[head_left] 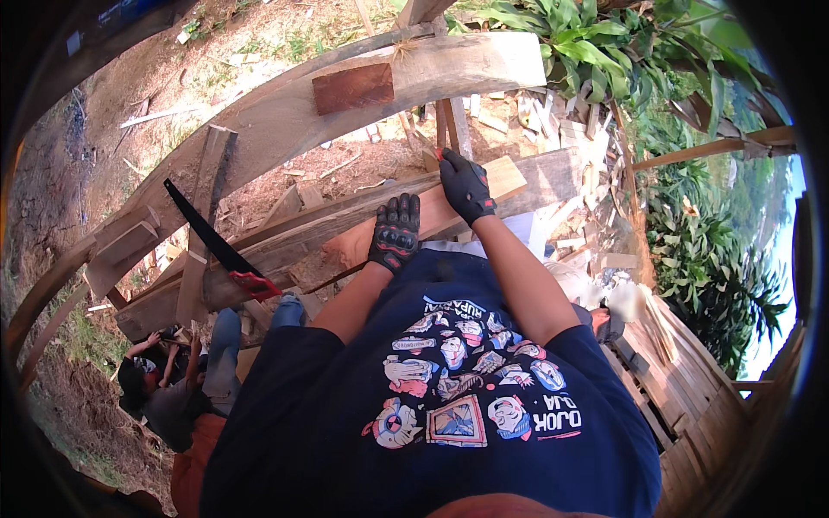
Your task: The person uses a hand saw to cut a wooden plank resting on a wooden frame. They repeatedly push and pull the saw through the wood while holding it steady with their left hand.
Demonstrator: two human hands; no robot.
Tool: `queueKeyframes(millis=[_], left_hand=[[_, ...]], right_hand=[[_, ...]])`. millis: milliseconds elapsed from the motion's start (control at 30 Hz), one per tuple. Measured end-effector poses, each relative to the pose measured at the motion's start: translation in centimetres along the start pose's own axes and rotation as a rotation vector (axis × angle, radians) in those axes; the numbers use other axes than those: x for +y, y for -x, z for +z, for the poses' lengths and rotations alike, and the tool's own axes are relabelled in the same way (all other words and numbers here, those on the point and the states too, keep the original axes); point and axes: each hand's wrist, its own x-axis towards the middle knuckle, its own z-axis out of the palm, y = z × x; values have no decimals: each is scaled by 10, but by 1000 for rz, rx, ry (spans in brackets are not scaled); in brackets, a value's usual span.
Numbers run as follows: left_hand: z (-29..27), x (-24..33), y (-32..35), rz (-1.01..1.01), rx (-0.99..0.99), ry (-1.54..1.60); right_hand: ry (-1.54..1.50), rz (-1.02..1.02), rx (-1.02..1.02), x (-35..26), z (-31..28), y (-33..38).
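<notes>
Outdoors on scrap-strewn dirt — both gloved hands, left hand point(395, 233) and right hand point(467, 187), grip flat on plank point(509, 177).

A hand saw point(211, 240) with a black blade and a red handle lies across the lower timber beam point(285, 237). A small reddish block point(352, 87) sits on the upper curved beam point(285, 116). Another person point(164, 384) crouches below left. Leafy green plants point(596, 43) crowd the top right.
</notes>
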Motion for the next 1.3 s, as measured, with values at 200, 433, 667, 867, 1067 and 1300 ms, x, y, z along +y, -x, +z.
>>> queueKeyframes(millis=[200, 433, 667, 867, 1067, 1300], left_hand=[[-1, 7, 9, -44, -15, 93], [14, 4, 14, -26, -28, 9], [6, -2, 10, 15, 0, 47], [4, 10, 9, -68, -9, 40], [11, 2, 4, -6, -9, 14], [2, 2, 12, 0, -60, 35]], right_hand=[[-194, -22, 28, 0, -103, 178], [-114, -23, 9, -8, -92, 177], [0, -38, 60, 23, 8, 12], [-142, -80, -5, 27, -100, 199], [-149, -24, 3, 9, -73, 153], [-70, -54, 32, 29, -9, 48]])
